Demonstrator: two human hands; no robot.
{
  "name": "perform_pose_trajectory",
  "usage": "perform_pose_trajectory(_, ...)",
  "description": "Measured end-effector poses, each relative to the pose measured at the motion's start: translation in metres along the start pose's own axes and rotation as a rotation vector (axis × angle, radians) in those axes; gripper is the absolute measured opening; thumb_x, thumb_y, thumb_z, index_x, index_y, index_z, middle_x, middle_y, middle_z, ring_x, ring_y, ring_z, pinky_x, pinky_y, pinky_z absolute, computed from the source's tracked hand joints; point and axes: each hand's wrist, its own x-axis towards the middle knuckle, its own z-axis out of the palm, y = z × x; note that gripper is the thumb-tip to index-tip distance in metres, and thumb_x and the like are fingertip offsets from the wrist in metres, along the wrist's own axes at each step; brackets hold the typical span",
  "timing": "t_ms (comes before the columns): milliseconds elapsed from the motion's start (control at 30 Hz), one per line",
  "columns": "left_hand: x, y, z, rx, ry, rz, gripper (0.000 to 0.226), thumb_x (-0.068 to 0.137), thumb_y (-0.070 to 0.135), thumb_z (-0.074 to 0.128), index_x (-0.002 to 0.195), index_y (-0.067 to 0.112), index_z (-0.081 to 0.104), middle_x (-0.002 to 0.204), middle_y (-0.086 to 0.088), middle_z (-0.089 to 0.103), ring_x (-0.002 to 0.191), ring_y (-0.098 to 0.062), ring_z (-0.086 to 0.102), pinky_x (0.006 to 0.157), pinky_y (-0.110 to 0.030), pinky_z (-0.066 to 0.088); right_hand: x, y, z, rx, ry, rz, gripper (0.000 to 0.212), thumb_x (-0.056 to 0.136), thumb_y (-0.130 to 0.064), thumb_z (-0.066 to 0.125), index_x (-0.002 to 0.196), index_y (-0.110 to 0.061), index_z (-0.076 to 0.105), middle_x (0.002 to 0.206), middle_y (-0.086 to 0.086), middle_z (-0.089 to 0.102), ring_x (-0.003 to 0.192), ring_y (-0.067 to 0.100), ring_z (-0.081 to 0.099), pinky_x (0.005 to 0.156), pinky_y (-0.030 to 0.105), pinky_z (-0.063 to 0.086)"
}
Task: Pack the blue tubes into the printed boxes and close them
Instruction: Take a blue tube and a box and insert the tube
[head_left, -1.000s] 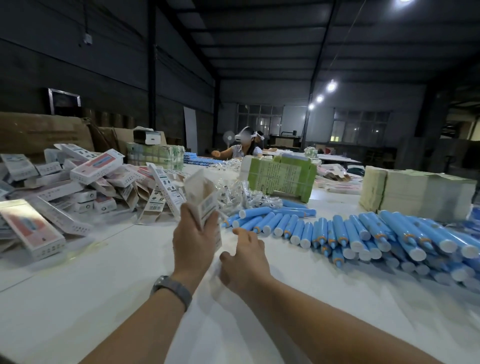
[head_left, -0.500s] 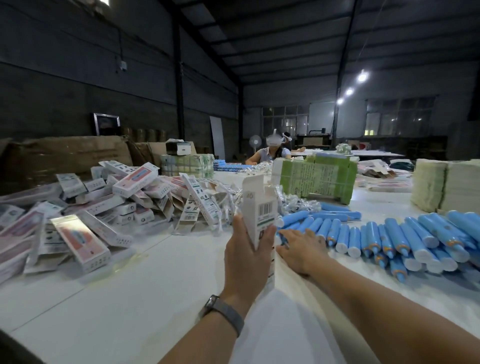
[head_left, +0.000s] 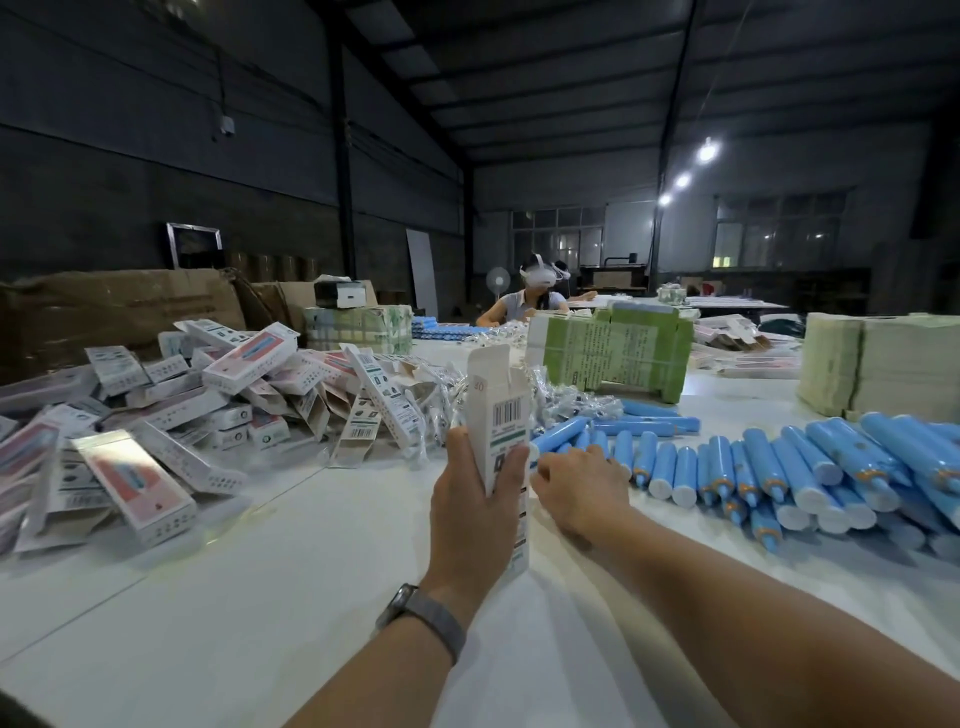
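My left hand (head_left: 475, 512) grips a white printed box (head_left: 501, 415) and holds it upright over the table, top flap open and barcode facing me. Just right of it, my right hand (head_left: 579, 486) lies on the near end of a row of blue tubes (head_left: 779, 467). Its fingers curl round the white cap end of one blue tube (head_left: 561, 434), which slants up and away from the hand. A heap of printed boxes (head_left: 208, 410) lies at the left.
A green bundle of leaflets (head_left: 613, 353) stands behind the tubes, with clear plastic packets (head_left: 566, 400) in front of it. A pale paper stack (head_left: 883, 364) is at the far right. Another person (head_left: 535, 301) sits at the table's far end. Cardboard cartons (head_left: 119, 306) stand at the back left.
My right hand has slid right and forward onto the tubes and closed on one. My left hand has turned the box more upright. My view has shifted left.
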Motion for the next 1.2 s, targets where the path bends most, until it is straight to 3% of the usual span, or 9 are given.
perform_pose_trajectory(67, 0.0, -0.001, 0.0, -0.005, 0.006, 0.001, 0.029, 0.094, 0.045, 0.062, 0.103, 0.029, 0.04, 0.115, 0.003, 0.07, 0.097, -0.016, 0.068, 0.072, -0.017, 0.053, 0.004, -0.005, -0.009, 0.113, -0.041, 0.11, 0.02, 0.095, -0.036, 0.044, 0.095, -0.021, 0.057, 0.107, 0.004, 0.062, 0.094, 0.026, 0.051, 0.073, 0.036, 0.036)
perform_pose_trajectory(200, -0.001, -0.001, -0.001, -0.013, 0.012, 0.004, 0.03, 0.089, 0.05, 0.059, 0.102, 0.032, 0.04, 0.113, 0.003, 0.071, 0.097, -0.019, 0.068, 0.077, -0.034, 0.056, 0.011, -0.006, -0.03, 0.248, -0.204, 0.195, 0.018, 0.084, -0.018, 0.058, 0.075, -0.014, 0.042, 0.089, 0.009, 0.06, 0.074, 0.023, 0.054, 0.061, 0.029, 0.042)
perform_pose_trajectory(300, -0.001, -0.001, -0.001, -0.006, 0.013, 0.015, 0.03, 0.093, 0.046, 0.062, 0.103, 0.029, 0.04, 0.115, 0.001, 0.07, 0.097, -0.022, 0.067, 0.078, -0.039, 0.057, 0.008, -0.003, -0.038, 0.595, -0.306, 0.332, 0.016, 0.08, -0.008, 0.065, 0.078, -0.008, 0.049, 0.063, 0.008, 0.051, 0.046, 0.016, 0.047, 0.043, 0.023, 0.038)
perform_pose_trajectory(400, 0.0, 0.001, -0.002, -0.005, 0.016, 0.006, 0.031, 0.094, 0.041, 0.066, 0.101, 0.025, 0.041, 0.109, 0.001, 0.07, 0.094, -0.023, 0.068, 0.076, -0.041, 0.057, -0.003, 0.002, -0.045, 0.986, -0.318, 0.489, 0.021, 0.082, -0.004, 0.061, 0.098, -0.009, 0.048, 0.061, 0.006, 0.041, 0.031, 0.009, 0.033, 0.035, 0.016, 0.029)
perform_pose_trajectory(567, 0.001, 0.0, -0.003, -0.011, 0.023, 0.006, 0.028, 0.093, 0.035, 0.069, 0.101, 0.022, 0.044, 0.104, 0.003, 0.07, 0.091, -0.022, 0.068, 0.075, -0.039, 0.056, -0.03, -0.01, -0.066, 1.471, -0.297, 0.409, 0.008, 0.083, 0.001, 0.058, 0.091, 0.0, 0.055, 0.076, 0.012, 0.054, 0.048, 0.016, 0.055, 0.043, 0.021, 0.047)
perform_pose_trajectory(700, 0.003, 0.0, -0.004, -0.027, 0.042, 0.025, 0.028, 0.095, 0.02, 0.066, 0.1, 0.031, 0.041, 0.094, 0.02, 0.063, 0.082, 0.003, 0.064, 0.061, -0.013, 0.049, -0.043, -0.024, -0.091, 1.527, -0.252, 0.235, 0.02, 0.095, -0.023, 0.054, 0.1, -0.004, 0.054, 0.081, 0.013, 0.063, 0.047, 0.019, 0.062, 0.041, 0.023, 0.043)
perform_pose_trajectory(833, 0.005, 0.005, -0.008, -0.139, 0.027, -0.014, 0.037, 0.099, 0.017, 0.059, 0.122, 0.032, 0.035, 0.104, 0.022, 0.059, 0.084, 0.007, 0.064, 0.06, -0.012, 0.052, -0.051, -0.033, -0.112, 1.502, -0.048, 0.052, 0.023, 0.098, -0.027, 0.051, 0.093, -0.006, 0.057, 0.075, 0.009, 0.058, 0.049, 0.013, 0.055, 0.044, 0.024, 0.042)
perform_pose_trajectory(1000, 0.001, 0.013, -0.01, -0.195, 0.032, 0.036, 0.033, 0.096, 0.046, 0.043, 0.126, 0.035, 0.039, 0.092, 0.031, 0.063, 0.076, 0.002, 0.062, 0.06, -0.015, 0.048, -0.058, -0.047, -0.125, 1.294, 0.187, -0.19, 0.022, 0.096, -0.022, 0.06, 0.108, -0.005, 0.059, 0.078, 0.006, 0.059, 0.055, 0.011, 0.057, 0.05, 0.025, 0.049)
perform_pose_trajectory(1200, 0.003, 0.013, -0.011, -0.156, 0.022, 0.044, 0.04, 0.095, 0.051, 0.039, 0.129, 0.03, 0.04, 0.091, 0.031, 0.063, 0.074, -0.001, 0.062, 0.058, -0.013, 0.046, -0.062, -0.053, -0.13, 1.256, 0.363, -0.291, 0.068, 0.09, -0.023, 0.072, 0.145, -0.027, 0.031, 0.111, -0.007, 0.057, 0.081, 0.015, 0.069, 0.069, 0.036, 0.062)
